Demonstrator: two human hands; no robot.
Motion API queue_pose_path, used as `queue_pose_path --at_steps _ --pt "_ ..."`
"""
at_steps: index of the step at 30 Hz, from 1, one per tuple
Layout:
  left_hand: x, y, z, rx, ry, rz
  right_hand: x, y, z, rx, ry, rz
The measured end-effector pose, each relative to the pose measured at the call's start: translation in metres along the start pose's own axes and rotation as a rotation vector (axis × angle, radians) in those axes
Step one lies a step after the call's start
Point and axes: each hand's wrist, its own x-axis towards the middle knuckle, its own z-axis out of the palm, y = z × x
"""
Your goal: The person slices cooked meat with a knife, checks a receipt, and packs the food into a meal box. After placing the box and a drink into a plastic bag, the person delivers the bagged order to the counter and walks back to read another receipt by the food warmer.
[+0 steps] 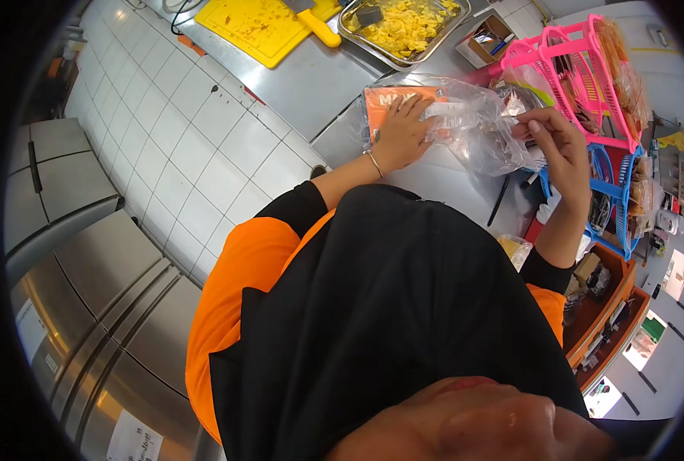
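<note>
My left hand (403,138), with a bracelet at the wrist, lies flat with fingers spread over an orange and white packet (380,100). Printed letters show along the packet's top edge; the rest is partly hidden under my hand and clear film. A crumpled clear plastic bag (484,134) stretches from the packet towards the right. My right hand (561,150) is raised at the bag's right end, thumb and fingers pinching its edge. Both hands are over the steel counter (280,88).
A yellow cutting board (242,31) with a yellow-handled knife (319,27) and a metal tray (346,27) of chopped yellow food stand at the back. Pink (611,77) and blue baskets (624,196) crowd the right. A small box (476,50) with pens sits behind the bag.
</note>
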Motion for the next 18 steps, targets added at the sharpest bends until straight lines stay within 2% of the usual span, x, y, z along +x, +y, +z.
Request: queue_pose_path --at_steps 1,3,4,5,7,8,9,11,12,14,15,17,18 --pt "0.001 0.003 -0.008 -0.014 -0.018 -0.033 0.003 0.007 0.005 0.002 0.003 0.000" --pt "0.003 0.002 -0.014 -0.033 -0.049 -0.054 0.010 0.011 0.032 -0.276 0.034 -0.342" --pt "0.002 0.001 -0.015 -0.153 0.024 -0.081 0.014 0.007 0.046 -0.363 0.033 -0.390" --pt "0.001 0.000 -0.015 -0.272 0.098 -0.109 0.017 0.009 0.051 -0.361 0.043 -0.382" --pt "-0.002 -0.002 -0.014 -0.394 0.167 -0.146 0.025 0.021 0.058 -0.865 -0.001 0.043" --pt "-0.004 -0.004 -0.013 -0.513 0.248 -0.193 0.028 0.039 0.053 -0.988 0.051 0.110" --pt "-0.007 -0.006 -0.013 -0.509 0.253 -0.192 0.025 0.049 0.047 -0.989 0.051 0.105" --pt "-0.014 -0.007 -0.020 -0.487 0.292 -0.163 0.026 0.056 0.044 -1.036 -0.010 0.224" --pt "-0.017 -0.008 -0.023 -0.481 0.297 -0.174 0.029 0.059 0.048 -1.035 -0.022 0.217" --pt "-0.014 -0.003 -0.042 -0.459 0.349 -0.089 0.036 0.063 0.064 -0.792 -0.133 -0.204" --pt "-0.016 -0.004 -0.045 -0.461 0.344 -0.090 0.041 0.065 0.071 -0.788 -0.132 -0.200" --pt "-0.016 -0.006 -0.051 -0.380 0.333 -0.021 0.051 0.071 0.080 -0.960 -0.416 -0.098" --pt "-0.015 -0.006 -0.055 -0.377 0.335 -0.016 0.052 0.078 0.084 -1.058 -0.435 -0.030"
